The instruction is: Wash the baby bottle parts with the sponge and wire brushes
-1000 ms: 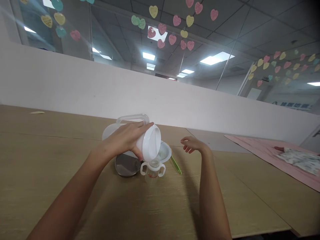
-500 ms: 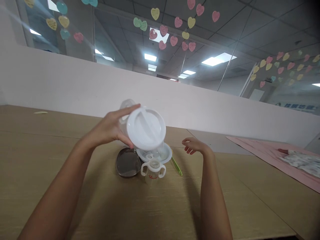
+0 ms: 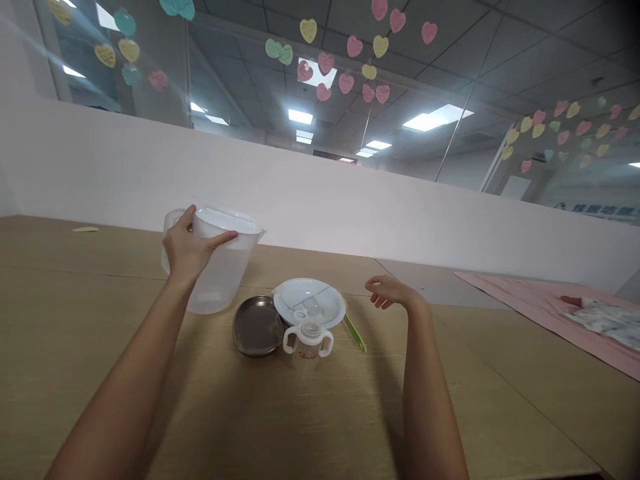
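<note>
My left hand is closed around the upper part of a translucent white pitcher, thumb across its front near the lid. The pitcher stands nearly upright at the left, at table level or just above; I cannot tell which. A clear baby bottle with two white handles and red print stands uncapped in the middle. Behind it, a white bowl holds a clear dome-shaped piece and a small white ring-like part. My right hand hovers right of the bowl, holding nothing, its fingers loosely bent and apart.
An oval metal tray sits left of the bottle. Right of the bowl lies a slim green-handled tool. A pink cloth with a patterned fabric item covers the table's right end. A white wall rises behind the table.
The pitcher was tipped over the bottle; my left hand has swung it upright and away to the left. The bowl and metal tray are now uncovered. My right hand has barely moved.
</note>
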A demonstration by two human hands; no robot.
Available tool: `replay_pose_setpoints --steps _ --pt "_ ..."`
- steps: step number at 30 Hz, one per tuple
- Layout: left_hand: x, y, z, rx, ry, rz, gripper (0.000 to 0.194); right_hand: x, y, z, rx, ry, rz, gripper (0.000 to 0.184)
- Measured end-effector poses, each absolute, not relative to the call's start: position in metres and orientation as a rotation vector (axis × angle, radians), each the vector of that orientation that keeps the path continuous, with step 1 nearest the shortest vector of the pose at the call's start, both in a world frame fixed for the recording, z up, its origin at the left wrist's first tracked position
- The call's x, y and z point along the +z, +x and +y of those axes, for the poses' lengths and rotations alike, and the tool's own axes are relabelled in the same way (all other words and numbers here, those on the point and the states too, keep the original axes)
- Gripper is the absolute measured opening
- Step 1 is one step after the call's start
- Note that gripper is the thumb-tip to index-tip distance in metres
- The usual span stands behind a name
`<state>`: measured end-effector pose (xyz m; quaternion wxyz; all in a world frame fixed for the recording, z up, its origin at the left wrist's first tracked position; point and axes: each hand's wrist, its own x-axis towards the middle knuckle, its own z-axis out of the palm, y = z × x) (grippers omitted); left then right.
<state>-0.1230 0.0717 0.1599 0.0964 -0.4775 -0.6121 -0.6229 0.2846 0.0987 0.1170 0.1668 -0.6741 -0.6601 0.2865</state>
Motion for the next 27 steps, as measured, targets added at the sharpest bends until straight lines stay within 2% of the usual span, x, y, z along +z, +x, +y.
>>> replay_pose_setpoints --steps 5,13,19,27 --pt "0.146 -0.139 0.084 -1.783 -1.266 -1.984 0.098 0.115 0.286 0.102 0.804 -1.932 -1.878 0.032" --pt "0.140 -0.139 0.077 -1.712 -1.473 -2.090 0.106 0.111 0.282 0.104 0.828 -1.940 -1.859 0.031" --pt "0.136 -0.135 0.079 -1.671 -1.588 -2.050 0.103 0.076 0.272 0.125 1.034 -2.120 -1.944 0.026" --pt "0.156 -0.150 0.067 -1.224 -1.810 -2.329 0.115 0.030 0.262 0.139 1.239 -2.071 -1.904 0.019"
